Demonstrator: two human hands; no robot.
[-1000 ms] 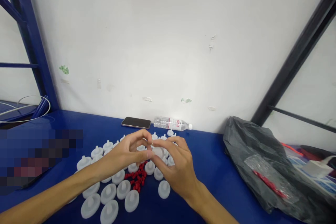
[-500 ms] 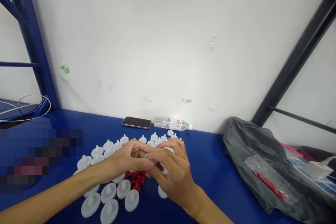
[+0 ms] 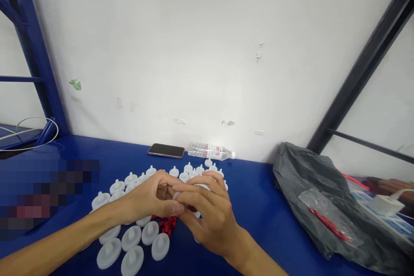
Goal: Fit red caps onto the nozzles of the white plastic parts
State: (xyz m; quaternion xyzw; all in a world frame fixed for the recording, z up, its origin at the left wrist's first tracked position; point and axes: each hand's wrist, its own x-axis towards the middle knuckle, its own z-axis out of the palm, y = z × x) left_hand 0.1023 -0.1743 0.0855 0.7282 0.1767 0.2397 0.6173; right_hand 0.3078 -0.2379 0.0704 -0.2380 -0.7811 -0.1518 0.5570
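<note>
Both of my hands meet above a spread of white plastic discs with short nozzles (image 3: pixel 131 237). My left hand (image 3: pixel 161 196) is closed, thumb against fingers, round a white disc (image 3: pixel 176 196) of which only a sliver shows. Against it presses my right hand (image 3: pixel 210 211), its fingers bent and pinched together. What the right fingertips grip is mostly hidden; a bit of dark red shows beneath them. Just below the hands lies a small heap of red caps (image 3: pixel 167 225). More white discs (image 3: pixel 117 186) stand nozzle-up behind and left of my left wrist.
A phone (image 3: pixel 166 151) and a clear bottle (image 3: pixel 210 152) lie along the wall. To the right, a dark plastic bag (image 3: pixel 297 189) carries a clear pouch (image 3: pixel 326 220) with red pieces. Beyond it are a power strip with a white plug (image 3: pixel 386 204) and another person's hand (image 3: pixel 393 186).
My view has shifted slightly. My hands stay together, with the right fingers moved a little over the left fingertips. Another person's hand now shows at the right edge.
</note>
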